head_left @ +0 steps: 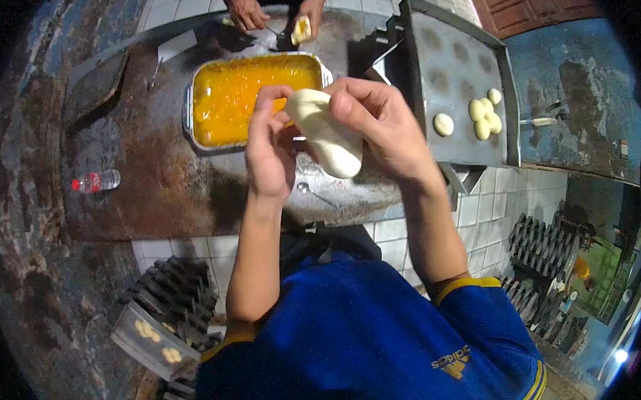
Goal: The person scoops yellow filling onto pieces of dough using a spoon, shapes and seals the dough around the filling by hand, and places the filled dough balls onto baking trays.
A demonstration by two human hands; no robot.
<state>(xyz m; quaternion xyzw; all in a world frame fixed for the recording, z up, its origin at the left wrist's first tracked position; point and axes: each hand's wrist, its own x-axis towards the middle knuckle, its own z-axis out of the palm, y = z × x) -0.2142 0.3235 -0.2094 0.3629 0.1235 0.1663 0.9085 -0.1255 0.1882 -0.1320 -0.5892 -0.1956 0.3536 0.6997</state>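
Dough piece (336, 146), one, pale and oblong: held up over the worktop (156, 196), between your two hands, tilted down toward you.
Your right hand (385, 122): clamped on the dough's right edge, thumb on top.
Your left hand (269, 148): fingers curled at the dough's upper left; contact partly hidden, so you cannot tell whether it grips.
Pan (190, 120), handled, orange filling inside: just beyond your hands, its near right corner behind them.
Spoon (304, 188): below the dough, near the worktop's front edge.
Bottle (96, 182), red-capped: on its side, well left, with a stretch of worktop between it and your left hand.
Tray (436, 59), raised-edged: to your right; a round bun (443, 124) sits near its left edge, nearest your right hand.
Co-worker's hands (311, 14): at the far edge, beyond the pan.
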